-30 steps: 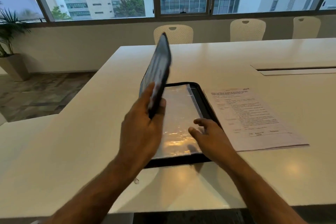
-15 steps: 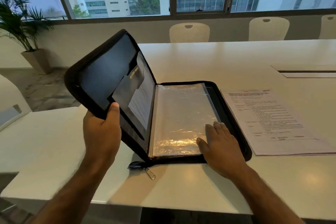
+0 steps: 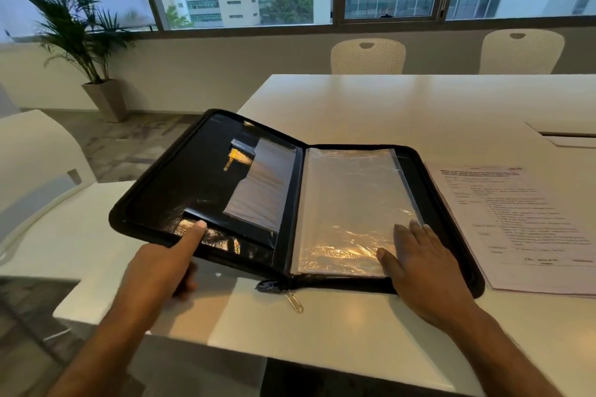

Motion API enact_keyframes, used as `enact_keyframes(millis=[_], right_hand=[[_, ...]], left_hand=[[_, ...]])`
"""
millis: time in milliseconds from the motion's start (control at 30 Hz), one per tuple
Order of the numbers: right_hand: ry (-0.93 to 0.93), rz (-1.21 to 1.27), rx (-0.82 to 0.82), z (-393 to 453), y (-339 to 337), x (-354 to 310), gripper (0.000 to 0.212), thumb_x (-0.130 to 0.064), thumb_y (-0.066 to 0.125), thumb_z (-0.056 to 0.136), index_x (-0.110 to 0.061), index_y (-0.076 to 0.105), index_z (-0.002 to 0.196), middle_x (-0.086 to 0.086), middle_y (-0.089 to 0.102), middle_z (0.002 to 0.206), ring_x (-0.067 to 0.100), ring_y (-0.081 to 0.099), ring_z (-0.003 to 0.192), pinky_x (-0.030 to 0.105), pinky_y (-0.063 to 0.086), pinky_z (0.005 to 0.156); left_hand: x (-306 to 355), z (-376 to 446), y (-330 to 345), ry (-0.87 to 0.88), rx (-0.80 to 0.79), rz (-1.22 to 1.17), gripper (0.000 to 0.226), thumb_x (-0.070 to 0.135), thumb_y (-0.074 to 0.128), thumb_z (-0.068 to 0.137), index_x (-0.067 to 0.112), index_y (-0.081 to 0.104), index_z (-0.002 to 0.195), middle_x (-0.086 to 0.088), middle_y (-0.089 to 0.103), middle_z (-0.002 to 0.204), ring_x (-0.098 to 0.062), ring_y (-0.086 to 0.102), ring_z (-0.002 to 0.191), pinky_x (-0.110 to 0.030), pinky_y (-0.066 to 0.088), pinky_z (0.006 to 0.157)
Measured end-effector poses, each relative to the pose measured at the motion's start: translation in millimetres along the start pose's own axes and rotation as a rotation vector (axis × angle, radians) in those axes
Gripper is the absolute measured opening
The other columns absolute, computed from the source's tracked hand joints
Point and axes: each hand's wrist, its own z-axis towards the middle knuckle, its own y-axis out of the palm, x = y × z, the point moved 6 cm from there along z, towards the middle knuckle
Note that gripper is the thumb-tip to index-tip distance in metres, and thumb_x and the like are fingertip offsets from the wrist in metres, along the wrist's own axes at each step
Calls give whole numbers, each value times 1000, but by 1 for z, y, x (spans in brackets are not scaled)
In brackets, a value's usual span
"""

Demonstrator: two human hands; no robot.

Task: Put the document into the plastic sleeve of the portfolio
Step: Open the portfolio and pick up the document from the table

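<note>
A black zip portfolio [image 3: 206,190] lies open on a white bench [image 3: 387,106], seen from a head camera looking down over two bare forearms. Its left cover hangs past the bench's left edge, tilted up a little, and the left hand [image 3: 158,271] supports it from the near edge, thumb pressed on the inside surface and the other fingers curled underneath, so it grips the cover. The right half lies flat, and on it sits the stack of clear plastic sleeves [image 3: 348,209], shiny and wrinkled. The right hand [image 3: 425,264] rests palm down on the stack's lower right corner, fingers straight and together, holding nothing. The document [image 3: 522,222], a printed sheet, lies flat on the bench just beside the portfolio's right edge, to the right of the right hand and close to it. Its long axis runs away from the person, roughly parallel to the sleeves. The right hand is much the nearer to the sheet; the left is well apart, across the whole portfolio. The sheet is not yet in a sleeve. Which side the sleeve opens on cannot be told. White chairs, windows and a potted plant [image 3: 77,26] stand behind.
</note>
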Motion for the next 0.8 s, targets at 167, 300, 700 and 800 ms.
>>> enact_keyframes(millis=[167, 300, 700, 800], right_hand=[[-1, 0, -11, 1, 1, 0, 59, -49, 30, 98, -20, 19, 148, 6, 12, 160, 23, 4, 148, 42, 12, 119], [0, 4, -5, 0, -1, 0, 61, -51, 32, 97, -20, 21, 148, 6, 15, 160, 23, 6, 148, 42, 13, 120], [-16, 13, 20, 1, -8, -1, 61, -56, 41, 92, -23, 32, 143, 2, 26, 156, 20, 17, 145, 40, 20, 116], [-29, -3, 16, 2, -11, -1, 61, -57, 42, 91, -23, 33, 142, 1, 29, 154, 19, 19, 144, 39, 21, 115]], left_hand=[[-11, 7, -17, 13, -77, 520, 88, 85, 30, 71, 8, 62, 44, -7, 63, 42, -18, 62, 36, -30, 47, 55], [-13, 14, -16, 88, 1, 774, 79, 84, 41, 74, 13, 64, 48, -2, 63, 47, -17, 62, 45, -29, 43, 52], [75, -13, 25, 637, 217, 676, 33, 57, 60, 83, 31, 54, 64, 12, 56, 57, -3, 53, 52, -22, 34, 47], [99, -17, 60, 813, 60, 545, 21, 55, 60, 84, 34, 59, 83, 16, 58, 82, -1, 54, 71, -22, 45, 62]])
